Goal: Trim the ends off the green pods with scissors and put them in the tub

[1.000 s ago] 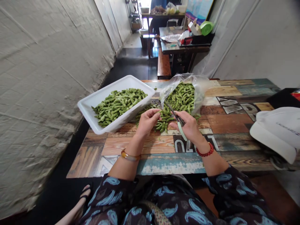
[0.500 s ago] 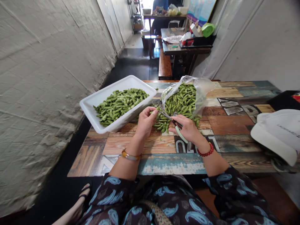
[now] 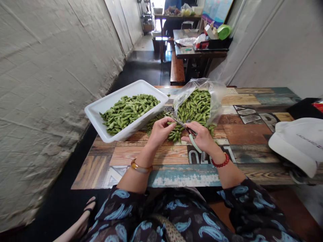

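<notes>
My right hand (image 3: 200, 137) grips a pair of scissors (image 3: 193, 141) with pale green handles, blades pointing left toward my other hand. My left hand (image 3: 161, 130) pinches a green edamame pod, mostly hidden by the fingers, close to the blade tips. Behind the hands, a clear plastic bag (image 3: 219, 97) lies with its mouth toward me, full of edamame pods (image 3: 195, 106). Some loose pods (image 3: 175, 135) have spilled onto the table just beneath the blades. To the left stands a white plastic tub (image 3: 98, 123) holding many pods (image 3: 131, 111). Small trimmings (image 3: 153, 122) lie between tub and bag.
The wood-patterned table (image 3: 136, 156) carries a white cap (image 3: 294, 144) at its right end, near a black item (image 3: 304, 109). A rough white wall (image 3: 50, 101) runs along the left. Farther off are a bench (image 3: 177, 69), another cluttered table (image 3: 185, 53) and a person in blue (image 3: 173, 4).
My left hand has shifted slightly right, nearer the scissors. More of the trimmings beside the tub now show. The scissors stay in my right hand.
</notes>
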Action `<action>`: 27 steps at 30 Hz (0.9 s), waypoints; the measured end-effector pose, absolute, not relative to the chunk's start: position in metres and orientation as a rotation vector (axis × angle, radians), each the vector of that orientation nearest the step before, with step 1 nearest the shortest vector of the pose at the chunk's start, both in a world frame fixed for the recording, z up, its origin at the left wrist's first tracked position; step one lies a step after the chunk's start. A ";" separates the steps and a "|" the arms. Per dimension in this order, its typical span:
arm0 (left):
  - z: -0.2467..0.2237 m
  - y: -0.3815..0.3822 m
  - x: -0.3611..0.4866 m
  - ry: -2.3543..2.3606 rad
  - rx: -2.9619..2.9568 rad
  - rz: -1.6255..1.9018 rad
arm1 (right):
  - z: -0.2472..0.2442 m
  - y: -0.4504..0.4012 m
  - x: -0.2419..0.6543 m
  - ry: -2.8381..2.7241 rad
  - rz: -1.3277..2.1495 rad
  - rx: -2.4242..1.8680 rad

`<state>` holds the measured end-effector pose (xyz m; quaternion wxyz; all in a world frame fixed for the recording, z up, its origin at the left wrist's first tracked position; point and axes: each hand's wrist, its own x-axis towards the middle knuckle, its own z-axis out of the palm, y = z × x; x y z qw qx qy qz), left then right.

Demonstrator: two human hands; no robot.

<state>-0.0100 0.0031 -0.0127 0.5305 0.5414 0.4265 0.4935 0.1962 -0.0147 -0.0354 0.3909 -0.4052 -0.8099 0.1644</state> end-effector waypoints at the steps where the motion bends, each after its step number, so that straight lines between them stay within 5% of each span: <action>1: -0.013 0.003 -0.010 1.008 1.314 1.161 | -0.035 -0.015 0.196 -2.057 0.425 -1.023; 27: 0.003 0.003 -0.012 0.847 0.840 1.161 | -0.031 -0.016 0.195 -1.894 0.431 -1.173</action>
